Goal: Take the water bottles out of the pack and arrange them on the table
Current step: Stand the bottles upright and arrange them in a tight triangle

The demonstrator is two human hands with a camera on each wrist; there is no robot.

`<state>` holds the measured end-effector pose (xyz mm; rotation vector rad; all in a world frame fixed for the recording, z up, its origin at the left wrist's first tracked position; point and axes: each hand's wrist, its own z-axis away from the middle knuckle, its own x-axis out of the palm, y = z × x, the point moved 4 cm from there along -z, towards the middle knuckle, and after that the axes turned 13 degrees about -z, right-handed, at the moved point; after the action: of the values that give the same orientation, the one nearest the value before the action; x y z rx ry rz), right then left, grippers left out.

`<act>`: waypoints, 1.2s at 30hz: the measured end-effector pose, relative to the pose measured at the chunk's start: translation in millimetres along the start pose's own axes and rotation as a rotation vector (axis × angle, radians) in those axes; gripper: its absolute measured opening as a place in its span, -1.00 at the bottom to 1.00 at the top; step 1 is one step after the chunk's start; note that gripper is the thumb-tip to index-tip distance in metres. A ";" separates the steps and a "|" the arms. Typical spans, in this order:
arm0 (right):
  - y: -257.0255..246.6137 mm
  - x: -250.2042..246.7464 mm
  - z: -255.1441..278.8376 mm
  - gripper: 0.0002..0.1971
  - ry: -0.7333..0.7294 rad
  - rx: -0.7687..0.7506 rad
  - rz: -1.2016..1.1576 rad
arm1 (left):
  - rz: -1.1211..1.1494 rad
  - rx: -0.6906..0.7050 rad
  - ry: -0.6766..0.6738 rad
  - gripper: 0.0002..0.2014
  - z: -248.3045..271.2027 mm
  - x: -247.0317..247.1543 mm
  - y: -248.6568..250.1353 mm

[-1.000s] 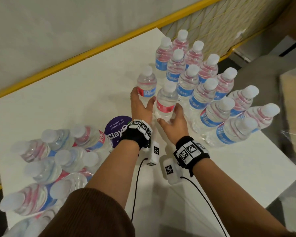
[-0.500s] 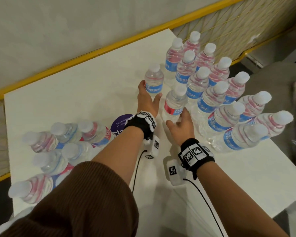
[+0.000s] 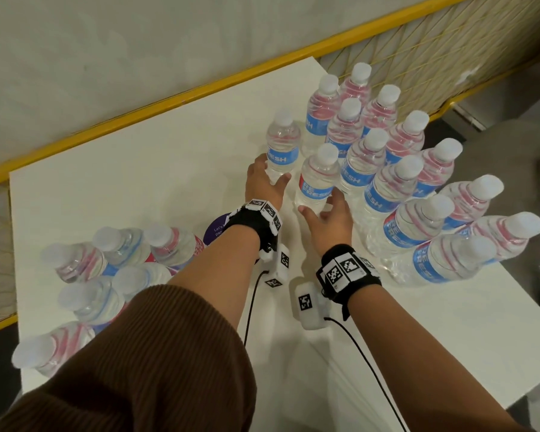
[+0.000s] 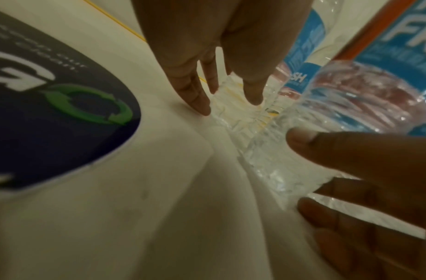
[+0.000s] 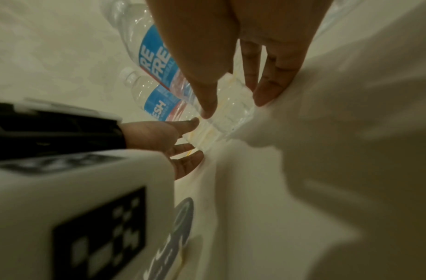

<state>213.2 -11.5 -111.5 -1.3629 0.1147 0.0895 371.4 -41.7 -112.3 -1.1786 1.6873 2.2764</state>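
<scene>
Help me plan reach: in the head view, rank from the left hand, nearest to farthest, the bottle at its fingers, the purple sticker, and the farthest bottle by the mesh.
1. Bottle at the left hand, just ahead.
2. Purple sticker, behind the wrist.
3. Mesh-side bottle, far right corner.

Left forearm covers most of the purple sticker (image 3: 216,232) and part of the pack (image 3: 85,285), its lowest bottles cut by the frame edge. Both wrist views are blurred. Labels on the far bottles (image 3: 384,120) are unreadable.
</scene>
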 end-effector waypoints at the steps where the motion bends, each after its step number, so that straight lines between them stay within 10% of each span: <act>1: -1.5 1.8 -2.9 -0.31 0.008 0.008 -0.012 | 0.002 -0.002 0.003 -0.42 0.1 0.2 0.8; 36: -5.5 28.7 -31.7 -0.44 0.108 0.119 -0.093 | -0.055 0.039 -0.133 -0.44 -1.3 -21.6 24.1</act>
<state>241.4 -43.7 -116.4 -1.2519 0.1450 -0.0684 375.8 -44.3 -80.3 -1.0280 1.6237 2.2252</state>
